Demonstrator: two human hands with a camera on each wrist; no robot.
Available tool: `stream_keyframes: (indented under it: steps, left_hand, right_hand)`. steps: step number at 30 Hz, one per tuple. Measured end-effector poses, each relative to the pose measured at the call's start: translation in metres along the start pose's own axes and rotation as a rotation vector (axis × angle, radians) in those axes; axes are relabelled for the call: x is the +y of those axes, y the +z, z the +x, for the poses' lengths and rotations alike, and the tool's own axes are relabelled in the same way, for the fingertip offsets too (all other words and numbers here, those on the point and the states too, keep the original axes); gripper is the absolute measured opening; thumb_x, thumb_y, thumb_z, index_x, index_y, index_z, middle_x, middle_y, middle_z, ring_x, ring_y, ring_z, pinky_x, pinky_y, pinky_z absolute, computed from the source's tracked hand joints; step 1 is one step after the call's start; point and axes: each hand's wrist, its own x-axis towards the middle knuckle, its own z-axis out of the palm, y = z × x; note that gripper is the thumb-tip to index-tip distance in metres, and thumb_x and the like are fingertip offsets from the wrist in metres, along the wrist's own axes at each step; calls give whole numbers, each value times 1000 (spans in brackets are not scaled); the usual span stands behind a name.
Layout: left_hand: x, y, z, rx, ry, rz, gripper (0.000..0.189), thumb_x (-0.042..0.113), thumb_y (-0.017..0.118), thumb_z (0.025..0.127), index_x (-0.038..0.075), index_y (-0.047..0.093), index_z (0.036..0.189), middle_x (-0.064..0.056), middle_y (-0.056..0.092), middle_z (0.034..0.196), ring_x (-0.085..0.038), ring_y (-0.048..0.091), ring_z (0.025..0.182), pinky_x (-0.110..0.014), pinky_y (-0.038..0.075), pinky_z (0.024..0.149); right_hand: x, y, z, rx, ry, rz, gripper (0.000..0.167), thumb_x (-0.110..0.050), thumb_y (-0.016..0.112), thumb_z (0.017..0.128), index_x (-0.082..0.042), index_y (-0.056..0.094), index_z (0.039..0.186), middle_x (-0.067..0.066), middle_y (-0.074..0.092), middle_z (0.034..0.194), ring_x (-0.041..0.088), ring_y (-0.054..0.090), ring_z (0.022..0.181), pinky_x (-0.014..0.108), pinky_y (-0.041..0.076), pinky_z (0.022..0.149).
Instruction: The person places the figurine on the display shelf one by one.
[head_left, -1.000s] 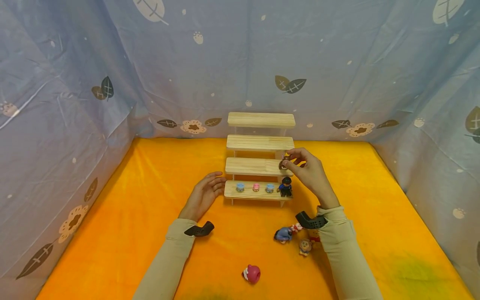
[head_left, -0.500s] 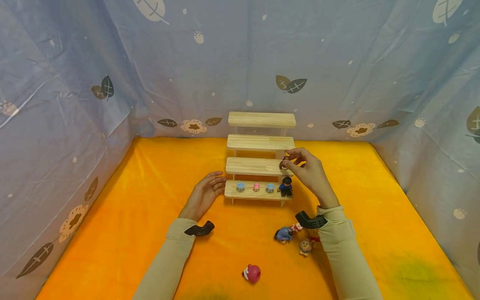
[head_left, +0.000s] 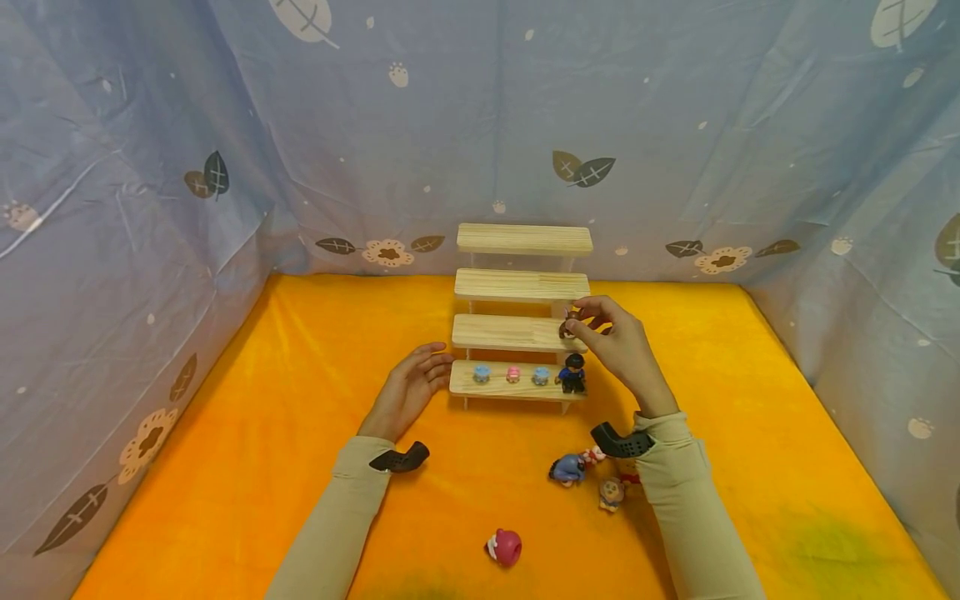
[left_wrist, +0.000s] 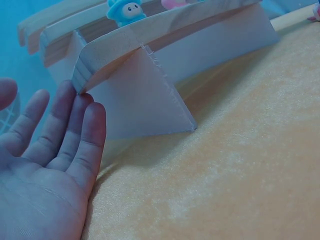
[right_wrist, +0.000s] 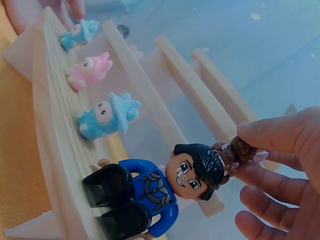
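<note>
My right hand (head_left: 621, 346) pinches a small brown animal figurine (head_left: 570, 325) between thumb and fingers, at the right end of the stand's second step. In the right wrist view part of the brown figurine (right_wrist: 240, 151) is covered by my thumb. My left hand (head_left: 411, 387) has its fingers extended, fingertips right at the left end of the lowest step (left_wrist: 82, 70). On that lowest step sit two blue figurines (head_left: 482, 374) with a pink figurine (head_left: 513, 375) between them. At its right end is a black-haired toy figure (right_wrist: 150, 190) in blue and black.
The four-step wooden stand (head_left: 521, 285) stands against the patterned curtain (head_left: 495, 108). On the orange cloth (head_left: 315, 375) lie a blue-grey donkey figurine (head_left: 567, 469), a small pale figurine (head_left: 611, 494) and a dark pink figurine (head_left: 505, 547). My right sleeve partly hides another figurine (head_left: 630, 472).
</note>
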Motion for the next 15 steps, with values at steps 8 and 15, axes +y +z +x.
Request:
stream_keyframes:
  steps: [8,15]
  left_hand:
    - [0,1,-1,8,-2,0,41,24,38,111,0,39,144,-6,60,123,-17,60,106,-28,52,93]
    - [-1,0,0,2,4,-11,42,25,38,111,-1,40,145,-9,59,124,-18,61,106,-29,52,93]
  right_hand:
    - [0,0,-2,-13,-21,8,35,-24,64,101,-10,61,134,14,65,120,25,58,102,42,48,91]
    - [1,-1,-3,-28,-46,-9,34,-26,62,102,-13,64,133,13,66,122,25,58,101,39,48,88]
